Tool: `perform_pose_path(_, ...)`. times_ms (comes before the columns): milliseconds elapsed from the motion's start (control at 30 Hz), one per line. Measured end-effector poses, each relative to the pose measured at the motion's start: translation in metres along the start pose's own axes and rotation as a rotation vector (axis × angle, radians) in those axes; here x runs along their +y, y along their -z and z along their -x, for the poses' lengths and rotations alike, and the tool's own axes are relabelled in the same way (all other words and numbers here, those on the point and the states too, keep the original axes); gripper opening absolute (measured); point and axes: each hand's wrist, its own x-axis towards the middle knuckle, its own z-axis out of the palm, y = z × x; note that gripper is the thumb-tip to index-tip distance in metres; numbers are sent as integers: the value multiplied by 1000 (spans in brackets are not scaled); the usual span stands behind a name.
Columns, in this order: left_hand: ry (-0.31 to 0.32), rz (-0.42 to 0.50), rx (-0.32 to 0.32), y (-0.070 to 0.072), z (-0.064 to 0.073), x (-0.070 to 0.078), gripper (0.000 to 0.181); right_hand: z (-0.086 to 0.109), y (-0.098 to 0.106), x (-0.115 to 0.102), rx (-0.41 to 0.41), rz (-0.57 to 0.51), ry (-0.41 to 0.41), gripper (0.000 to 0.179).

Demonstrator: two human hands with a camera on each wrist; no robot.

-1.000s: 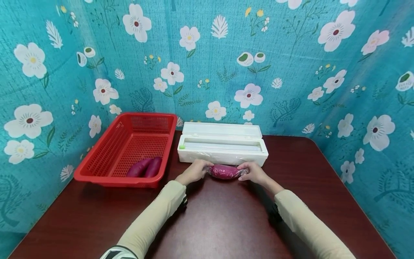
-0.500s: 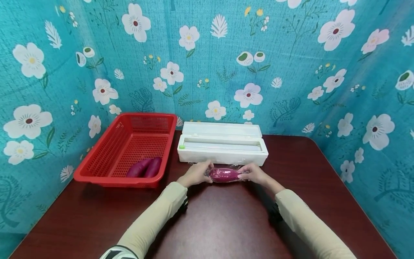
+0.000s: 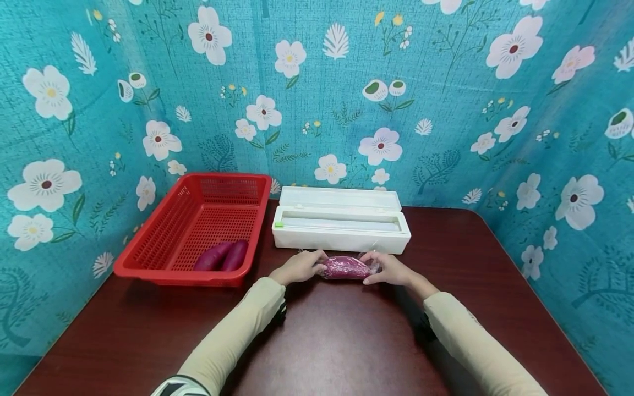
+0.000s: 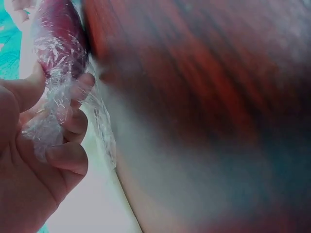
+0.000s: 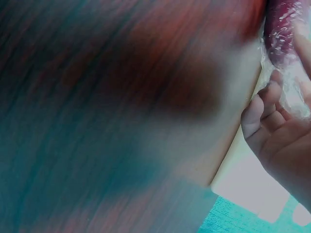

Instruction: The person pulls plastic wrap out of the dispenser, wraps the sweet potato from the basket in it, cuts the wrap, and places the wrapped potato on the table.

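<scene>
A purple sweet potato (image 3: 345,268) wrapped in shiny cling film lies crosswise on the table, close in front of a white cling film dispenser (image 3: 342,240). My left hand (image 3: 300,267) grips its left end; in the left wrist view the fingers curl round the bunched cling film (image 4: 54,104) there. At the other end my right hand (image 3: 388,269) holds the wrapped sweet potato between thumb and fingers. The right wrist view shows loose film (image 5: 291,92) against those fingers, with part of the hand cut off by the frame edge.
On the left stands a red plastic basket (image 3: 148,273) with two unwrapped purple sweet potatoes (image 3: 235,255) in its near right corner. The dispenser's lid (image 3: 339,197) is tipped back, near the flowered curtain (image 3: 317,110). A dark red-brown table (image 3: 327,341) lies under everything.
The wrapped sweet potato has turned between my hands, and its film looks more wrinkled. My right thumb and fingers have spread wider round its end. Basket and dispenser stay put.
</scene>
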Motion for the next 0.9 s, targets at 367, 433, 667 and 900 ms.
perform_pose_path(367,-32,-114,-19,1,0,1,44,1,4,-2,-69,108,30,33)
perform_pose_path(433,-39,-127,1,2,0,0,44,0,6,-4,-96,131,55,31)
perform_pose_path(667,-82,-41,44,1,1,-1,47,1,7,-6,-90,163,105,35)
perform_pose_path(900,-68,-53,32,4,0,0,39,3,5,-12,8,11,30,30)
